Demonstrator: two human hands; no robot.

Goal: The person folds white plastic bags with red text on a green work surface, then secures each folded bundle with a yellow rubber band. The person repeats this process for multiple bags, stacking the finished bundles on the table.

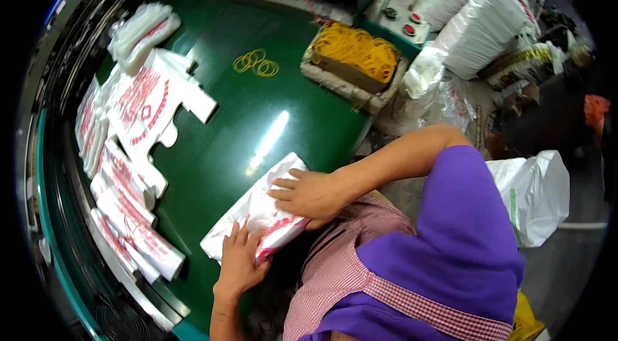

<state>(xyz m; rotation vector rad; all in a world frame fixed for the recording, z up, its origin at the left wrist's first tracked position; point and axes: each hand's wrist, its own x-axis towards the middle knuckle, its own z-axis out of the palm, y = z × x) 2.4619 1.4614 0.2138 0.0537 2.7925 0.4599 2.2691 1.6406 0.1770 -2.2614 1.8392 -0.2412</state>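
Resting left hand and right hand, apart, on white bundle | at worktop near edge | likely keeping folds flat

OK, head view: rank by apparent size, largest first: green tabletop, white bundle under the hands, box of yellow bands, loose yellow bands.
1. Green tabletop
2. White bundle and band box: too alike to rank; bundle partly covered
3. Loose yellow bands

Bulging white sacks, a pale control panel with red buttons, a green-striped bag at right
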